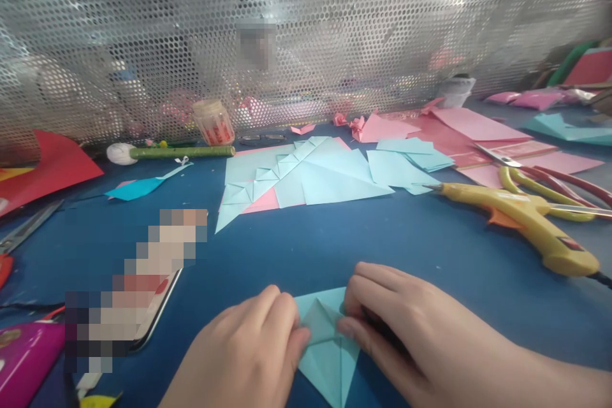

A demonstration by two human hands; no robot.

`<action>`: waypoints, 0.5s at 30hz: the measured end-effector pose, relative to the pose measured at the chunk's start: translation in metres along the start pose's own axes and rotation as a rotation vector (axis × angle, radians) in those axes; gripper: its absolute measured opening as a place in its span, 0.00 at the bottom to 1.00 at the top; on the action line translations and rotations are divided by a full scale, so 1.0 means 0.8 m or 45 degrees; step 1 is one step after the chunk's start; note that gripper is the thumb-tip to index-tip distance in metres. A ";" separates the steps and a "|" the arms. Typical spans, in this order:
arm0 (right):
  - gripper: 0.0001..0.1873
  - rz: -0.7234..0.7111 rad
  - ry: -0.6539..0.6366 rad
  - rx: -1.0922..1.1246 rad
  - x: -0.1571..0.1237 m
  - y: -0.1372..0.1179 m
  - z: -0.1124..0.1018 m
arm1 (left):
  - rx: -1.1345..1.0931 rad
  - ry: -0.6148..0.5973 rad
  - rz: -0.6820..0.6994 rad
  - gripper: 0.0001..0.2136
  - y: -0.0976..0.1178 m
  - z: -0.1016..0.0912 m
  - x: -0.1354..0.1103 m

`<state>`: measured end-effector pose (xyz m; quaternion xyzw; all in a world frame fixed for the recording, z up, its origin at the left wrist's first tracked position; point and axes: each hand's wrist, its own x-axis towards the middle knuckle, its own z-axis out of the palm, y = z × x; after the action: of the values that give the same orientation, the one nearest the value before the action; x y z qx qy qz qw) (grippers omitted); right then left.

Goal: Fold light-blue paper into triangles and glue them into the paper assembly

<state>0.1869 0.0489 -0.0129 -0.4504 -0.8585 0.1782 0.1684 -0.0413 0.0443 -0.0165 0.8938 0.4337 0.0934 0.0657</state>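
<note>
A light-blue folded paper point(325, 357) lies on the blue table at the front, with creases meeting near its middle and a point toward me. My left hand point(248, 344) pinches its left edge, thumb on top and fingers curled. On the opposite edge my right hand point(401, 325) grips the paper between thumb and curled fingers. Beyond the hands lie several folded light-blue papers point(335, 178), overlapping a pink sheet. Some of the paper's sides are hidden under my fingers.
To the right rests a yellow glue gun point(521, 213), with scissors point(554, 182) behind it. A phone point(162, 306), partly blurred out, lies left. Further back are a green stick with a white ball end point(182, 152), a jar point(213, 122) and a perforated metal screen point(306, 32).
</note>
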 end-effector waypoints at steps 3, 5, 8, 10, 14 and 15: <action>0.12 0.036 0.006 -0.021 -0.001 -0.001 0.003 | 0.051 0.160 0.044 0.07 -0.001 0.004 0.000; 0.12 0.054 0.016 -0.032 -0.001 -0.002 0.004 | 0.102 0.191 0.074 0.09 -0.001 0.004 0.002; 0.12 0.078 0.035 -0.042 -0.001 -0.003 0.003 | 0.219 0.170 0.148 0.17 0.001 0.004 0.003; 0.13 0.090 0.041 -0.051 -0.001 -0.003 0.002 | 0.242 0.177 0.198 0.18 0.001 0.004 0.002; 0.11 0.076 0.043 -0.026 -0.005 0.000 0.001 | 0.275 0.217 0.264 0.18 -0.005 0.005 -0.007; 0.10 0.056 0.046 -0.013 -0.006 0.001 0.002 | 0.286 0.220 0.271 0.18 -0.007 0.006 -0.009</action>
<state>0.1892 0.0452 -0.0150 -0.4730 -0.8462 0.1693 0.1777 -0.0487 0.0417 -0.0227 0.9250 0.3483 0.1273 -0.0825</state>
